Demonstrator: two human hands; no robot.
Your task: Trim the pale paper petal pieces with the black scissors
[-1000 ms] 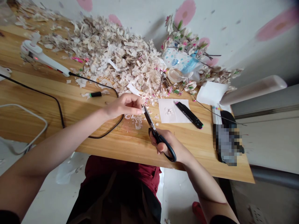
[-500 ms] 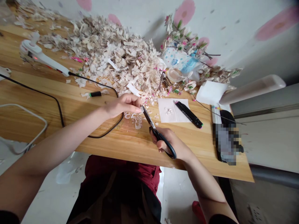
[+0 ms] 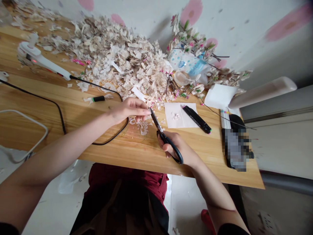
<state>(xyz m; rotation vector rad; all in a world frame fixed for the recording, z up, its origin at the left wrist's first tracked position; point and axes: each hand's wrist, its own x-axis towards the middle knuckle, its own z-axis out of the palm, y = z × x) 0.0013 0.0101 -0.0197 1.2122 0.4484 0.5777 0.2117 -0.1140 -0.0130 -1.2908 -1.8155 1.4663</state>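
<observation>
Black-handled scissors (image 3: 163, 133) are in my right hand (image 3: 174, 147), with fingers and thumb through the handles. Their blades look nearly closed and point up and left, to the fingertips of my left hand (image 3: 133, 110). Thumb and finger of that hand are pinched on a small white piece, almost hidden now at the blade tips. Beneath and between the hands lie curled white cut scraps (image 3: 143, 128) on the wooden table (image 3: 132, 147). Right of the scissors, a white paper sheet (image 3: 171, 122) carries a few tiny pale bits, and a black marker (image 3: 197, 119) lies across it.
A large heap of whitish petals (image 3: 117, 55) spreads along the wall. At left are a white glue gun (image 3: 46, 62) and its black cord (image 3: 122, 130). Artificial flower stems (image 3: 188, 42) stand behind a dotted tissue pack (image 3: 186, 62). A white tube-shaped lamp (image 3: 266, 91) juts out at right.
My left fingertips have shifted slightly and now cover more of the small white piece. The scissor blades have come closer together. The whole view has moved a little.
</observation>
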